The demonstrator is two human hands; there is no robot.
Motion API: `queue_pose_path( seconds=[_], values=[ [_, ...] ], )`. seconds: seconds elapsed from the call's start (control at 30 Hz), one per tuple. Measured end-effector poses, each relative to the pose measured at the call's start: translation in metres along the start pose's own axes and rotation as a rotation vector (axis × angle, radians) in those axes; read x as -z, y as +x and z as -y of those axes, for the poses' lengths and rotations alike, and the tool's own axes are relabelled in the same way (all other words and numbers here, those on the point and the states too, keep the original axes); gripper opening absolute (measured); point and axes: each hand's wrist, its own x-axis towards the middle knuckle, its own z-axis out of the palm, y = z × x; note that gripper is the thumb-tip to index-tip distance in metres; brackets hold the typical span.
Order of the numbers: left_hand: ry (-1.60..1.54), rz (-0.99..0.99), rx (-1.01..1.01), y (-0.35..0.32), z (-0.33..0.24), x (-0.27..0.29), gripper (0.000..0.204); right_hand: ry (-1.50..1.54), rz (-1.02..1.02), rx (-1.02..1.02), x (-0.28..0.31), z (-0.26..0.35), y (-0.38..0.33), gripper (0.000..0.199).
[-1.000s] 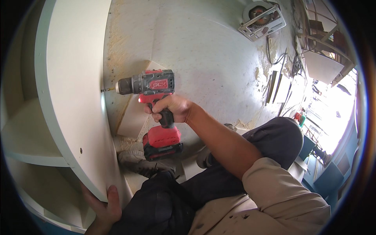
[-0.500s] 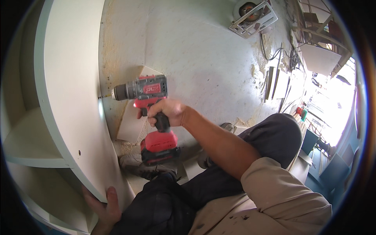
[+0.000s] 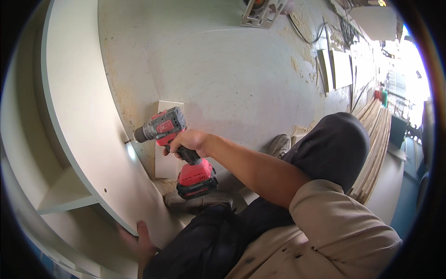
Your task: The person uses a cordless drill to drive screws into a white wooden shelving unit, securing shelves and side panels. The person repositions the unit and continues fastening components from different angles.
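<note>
My right hand (image 3: pixel 188 142) grips the handle of a red and grey cordless drill (image 3: pixel 174 146). The drill's bit presses against the white side panel (image 3: pixel 88 135) of a cabinet, where its work light makes a bright spot. My left hand (image 3: pixel 139 242) rests flat against the lower edge of that same panel, fingers spread. A small screw hole shows in the panel below the drill tip. I crouch with my dark-trousered knee (image 3: pixel 339 139) raised on the right.
A white shelf (image 3: pixel 65 195) sits inside the cabinet at left. A small white board (image 3: pixel 165 158) lies on the dusty floor behind the drill. A power saw (image 3: pixel 260 11) sits at the top. Stacked boards (image 3: pixel 378 139) and cables lie at right.
The drill has moved lower down the panel, and its tip now touches the panel with the light on. My left hand stays at the panel's lower edge.
</note>
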Motion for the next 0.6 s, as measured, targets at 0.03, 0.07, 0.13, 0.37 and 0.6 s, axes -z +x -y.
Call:
queue_pose_path(
  seconds=[0.03,0.07,0.13,0.37,0.6],
  values=[
    [0.022,-0.029,0.002,-0.003,-0.006,-0.004,0.061,-0.033,-0.034,0.026,-0.002,0.001,-0.005,0.018],
    [0.044,-0.064,0.003,-0.006,-0.012,-0.01,0.06,-0.068,-0.063,0.051,-0.004,0.003,-0.007,0.017],
    [0.049,-0.082,-0.016,-0.004,-0.017,-0.014,0.057,-0.225,-0.108,0.153,-0.005,0.011,-0.012,0.012],
    [0.129,-0.148,-0.029,-0.002,0.001,-0.008,0.055,-1.086,-0.523,0.469,-0.02,0.109,-0.085,0.022],
    [0.205,-0.182,-0.148,-0.002,0.006,-0.009,0.046,-1.605,-1.019,0.762,0.071,0.146,-0.07,0.047]
  ],
)
